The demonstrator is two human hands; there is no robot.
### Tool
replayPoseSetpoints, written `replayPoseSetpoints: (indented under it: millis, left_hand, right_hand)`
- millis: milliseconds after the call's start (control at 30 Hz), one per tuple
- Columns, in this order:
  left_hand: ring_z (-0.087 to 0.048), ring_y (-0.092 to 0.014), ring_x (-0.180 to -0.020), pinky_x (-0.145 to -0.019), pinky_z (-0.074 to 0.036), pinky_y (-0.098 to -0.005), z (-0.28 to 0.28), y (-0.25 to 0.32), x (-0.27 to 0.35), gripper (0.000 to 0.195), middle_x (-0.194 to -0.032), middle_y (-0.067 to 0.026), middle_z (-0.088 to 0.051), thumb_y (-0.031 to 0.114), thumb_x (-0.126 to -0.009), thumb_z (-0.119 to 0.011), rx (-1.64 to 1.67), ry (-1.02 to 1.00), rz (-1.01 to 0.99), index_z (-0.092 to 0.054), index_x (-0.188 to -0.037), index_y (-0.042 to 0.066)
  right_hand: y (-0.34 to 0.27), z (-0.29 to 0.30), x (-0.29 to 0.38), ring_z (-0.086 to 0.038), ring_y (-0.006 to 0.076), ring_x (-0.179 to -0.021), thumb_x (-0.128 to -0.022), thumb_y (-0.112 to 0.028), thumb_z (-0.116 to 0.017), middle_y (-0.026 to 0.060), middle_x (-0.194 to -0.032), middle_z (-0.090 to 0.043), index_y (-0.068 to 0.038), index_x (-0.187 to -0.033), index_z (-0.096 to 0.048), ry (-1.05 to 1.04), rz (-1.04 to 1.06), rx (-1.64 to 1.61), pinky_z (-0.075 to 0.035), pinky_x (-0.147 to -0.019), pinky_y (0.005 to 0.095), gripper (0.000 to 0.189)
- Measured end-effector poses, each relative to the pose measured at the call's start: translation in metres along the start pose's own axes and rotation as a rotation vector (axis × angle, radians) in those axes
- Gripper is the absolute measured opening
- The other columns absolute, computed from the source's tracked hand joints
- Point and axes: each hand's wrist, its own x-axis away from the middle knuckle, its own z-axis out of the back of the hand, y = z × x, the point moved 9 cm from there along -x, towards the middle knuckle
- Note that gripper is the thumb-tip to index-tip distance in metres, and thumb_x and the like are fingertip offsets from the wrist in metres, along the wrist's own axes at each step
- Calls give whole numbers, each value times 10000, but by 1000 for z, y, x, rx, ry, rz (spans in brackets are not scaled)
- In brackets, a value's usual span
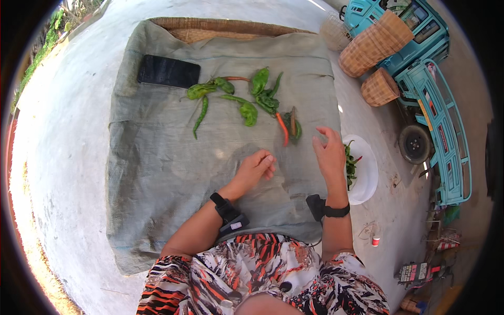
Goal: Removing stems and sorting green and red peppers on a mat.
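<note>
My left hand (pixel 256 167) hangs over the grey woven cloth (pixel 165 173), its fingers curled loosely together, and nothing shows in them. To its right, my right hand (pixel 330 153) has thumb and index finger apart and holds nothing visible. It is between a dark green pepper (pixel 297 130) and a white bowl (pixel 366 173) with green peppers (pixel 349 167) inside. On the cloth ahead lie several peppers: a red one (pixel 282 130), a wrinkled green one (pixel 248 113), a slim green one (pixel 201 117), another green one (pixel 201 91) and a leafy-looking green cluster (pixel 262 88).
A black smartphone (pixel 169 71) lies at the cloth's far left. Beneath the far edge shows a woven basketwork rim (pixel 236 28). Wicker baskets (pixel 374 43) and a turquoise cargo tricycle (pixel 433 118) stand at right. A small red-and-white cup (pixel 375 241) is on the concrete floor.
</note>
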Motion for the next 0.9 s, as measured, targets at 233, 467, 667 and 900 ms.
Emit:
replayPoseSetpoints:
  millis: [233,467,667,900]
  left_hand:
    - [-561,-99,-643,-597,-484,-240,-2,-1,-2,201,-765,-30,-566,197,-983,-442,13,22,13,-538,-973,20]
    - [-557,-100,-654,-602,-484,-242,-4,-5,-4,200,-784,-28,-566,216,-980,-454,63,-11,-11,-526,-998,30]
    - [-566,-104,-682,-613,-481,-243,-2,7,3,200,-810,-31,-574,231,-962,-501,80,6,5,-519,-1026,43]
    - [-585,-124,-702,-621,-493,-260,-4,6,2,266,-816,-56,-574,259,-957,-510,71,-1,-38,-464,-1096,37]
  right_hand:
    - [-11,-67,-27,-588,321,-965,-815,-247,-619,119,-1097,-570,-116,-1137,-560,-29,203,212,-472,-792,421,352]
    - [3,-99,-19,-613,217,-783,-778,-203,-674,108,-915,-593,-12,-1101,-513,-350,206,-168,-502,-697,361,408]
    - [-10,-105,24,-527,96,-529,-832,-203,-678,64,-855,-579,-16,-1056,-481,-554,-223,-880,-455,-480,227,352]
    - [-9,-108,39,-537,94,-574,-838,-170,-667,52,-908,-573,-23,-1117,-456,-492,-192,-919,-460,-500,227,380]
